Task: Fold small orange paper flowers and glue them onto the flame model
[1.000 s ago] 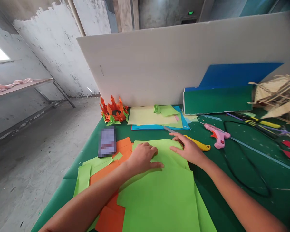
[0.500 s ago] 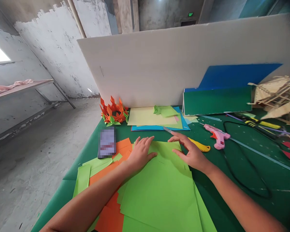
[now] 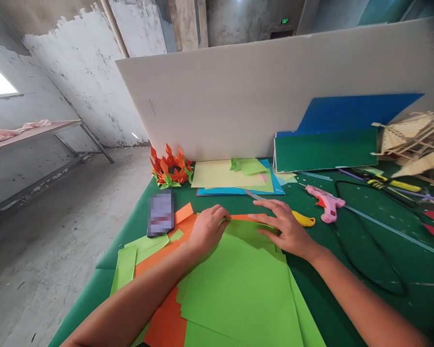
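Sheets of light green paper (image 3: 235, 284) lie in a loose stack before me. At the far edge of the top sheet, my left hand (image 3: 210, 229) pinches the paper's left corner between thumb and fingers. My right hand (image 3: 287, 226) is open, its fingers spread over the right part of that raised edge; whether the fingertips touch it I cannot tell. A strip of orange paper (image 3: 251, 217) shows just beyond the edge. Behind my right hand lies a yellow utility knife (image 3: 304, 219), its blade pointing left and its middle hidden by the hand.
Orange sheets (image 3: 166, 324) and green scraps (image 3: 125, 267) lie on the left, beside a phone (image 3: 160, 213). Farther back stand an orange paper-folded ring (image 3: 170, 168) and coloured sheets (image 3: 217, 173). On the right are a pink glue gun (image 3: 327, 202), its cable and a wooden stick model (image 3: 419, 144).
My left fingers have closed on the green sheet's far corner. The far edge has come up toward me, uncovering orange paper behind it. My right hand has spread its fingers.
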Demonstrator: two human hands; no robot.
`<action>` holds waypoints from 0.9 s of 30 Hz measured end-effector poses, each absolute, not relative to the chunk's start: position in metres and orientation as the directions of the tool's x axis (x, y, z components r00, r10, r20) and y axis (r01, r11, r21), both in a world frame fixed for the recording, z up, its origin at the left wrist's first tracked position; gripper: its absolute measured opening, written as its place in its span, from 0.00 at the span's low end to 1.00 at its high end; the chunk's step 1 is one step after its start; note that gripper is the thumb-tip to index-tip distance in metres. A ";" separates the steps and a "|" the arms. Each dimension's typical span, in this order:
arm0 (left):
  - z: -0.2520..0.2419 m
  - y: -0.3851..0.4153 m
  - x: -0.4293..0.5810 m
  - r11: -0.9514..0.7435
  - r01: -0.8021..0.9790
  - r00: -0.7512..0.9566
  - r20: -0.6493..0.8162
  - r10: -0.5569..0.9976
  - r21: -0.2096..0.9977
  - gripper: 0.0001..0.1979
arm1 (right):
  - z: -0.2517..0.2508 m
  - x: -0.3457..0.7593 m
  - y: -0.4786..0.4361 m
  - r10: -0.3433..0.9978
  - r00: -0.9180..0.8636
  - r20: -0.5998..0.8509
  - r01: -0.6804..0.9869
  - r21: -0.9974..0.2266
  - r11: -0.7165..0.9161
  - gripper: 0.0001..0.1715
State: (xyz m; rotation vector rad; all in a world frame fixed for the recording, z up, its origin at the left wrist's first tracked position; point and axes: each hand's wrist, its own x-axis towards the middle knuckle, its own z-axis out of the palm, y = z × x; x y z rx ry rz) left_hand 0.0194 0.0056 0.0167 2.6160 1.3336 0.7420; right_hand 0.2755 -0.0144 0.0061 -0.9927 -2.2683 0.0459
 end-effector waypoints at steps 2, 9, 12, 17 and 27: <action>0.015 0.005 0.020 -0.606 0.730 0.486 0.382 0.786 0.317 0.04 | 0.006 0.276 -0.015 0.636 -0.551 0.540 0.665 -0.177 0.726 0.26; 0.011 0.010 0.018 -0.699 0.645 0.500 0.521 0.692 0.308 0.03 | 0.009 0.281 -0.018 0.529 -0.632 0.566 0.674 0.064 0.736 0.32; 0.012 0.010 0.019 -0.708 0.634 0.523 0.502 0.688 0.311 0.04 | 0.004 0.285 -0.015 0.550 -0.653 0.521 0.651 0.015 0.759 0.23; 0.010 0.009 0.020 -0.704 0.652 0.510 0.524 0.682 0.283 0.13 | -0.005 0.290 -0.011 0.601 -0.640 0.479 0.649 -0.082 0.757 0.22; 0.003 0.008 0.017 -0.617 0.719 0.275 0.683 0.676 0.321 0.47 | 0.000 0.302 -0.010 0.581 -0.525 0.622 0.629 -0.175 0.757 0.44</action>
